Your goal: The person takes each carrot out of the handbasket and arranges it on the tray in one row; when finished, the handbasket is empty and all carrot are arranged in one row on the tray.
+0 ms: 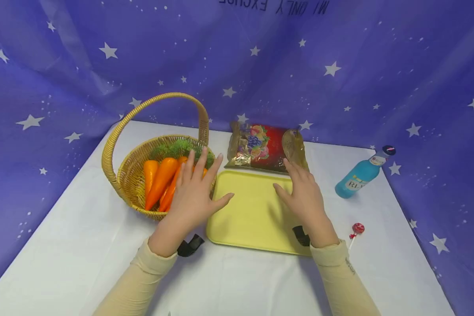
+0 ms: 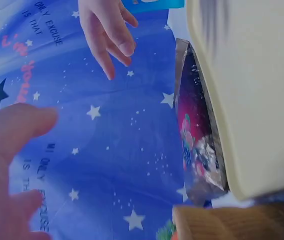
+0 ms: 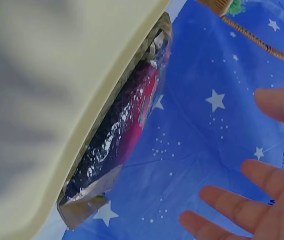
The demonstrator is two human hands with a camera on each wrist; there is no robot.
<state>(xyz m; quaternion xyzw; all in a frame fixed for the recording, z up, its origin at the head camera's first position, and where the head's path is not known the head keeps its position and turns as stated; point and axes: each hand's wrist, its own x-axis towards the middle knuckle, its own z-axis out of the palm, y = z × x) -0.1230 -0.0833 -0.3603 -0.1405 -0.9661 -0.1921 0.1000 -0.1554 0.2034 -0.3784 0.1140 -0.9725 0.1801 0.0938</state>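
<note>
In the head view my left hand (image 1: pixel 193 197) hovers with fingers spread between the wicker basket (image 1: pixel 132 182) and the yellow tray (image 1: pixel 245 210), holding nothing. It hides part of the orange carrots (image 1: pixel 162 177) in the basket, beside green leafy tops (image 1: pixel 177 149). My right hand (image 1: pixel 306 197) hangs over the tray's right side, fingers extended and nothing held. Behind the tray lies a shiny red and gold packet (image 1: pixel 270 147) printed with fruit. Both wrist views show fingers apart from any object: the left hand (image 2: pixel 11 150) and the right hand (image 3: pixel 262 200).
A blue bottle (image 1: pixel 359 175) with a dark cap stands at the right of the white table (image 1: pixel 237 281). Nearer the front lies a red lollipop (image 1: pixel 357 229) on a white stick. A purple starred cloth (image 1: pixel 229 57) hangs behind and around the table.
</note>
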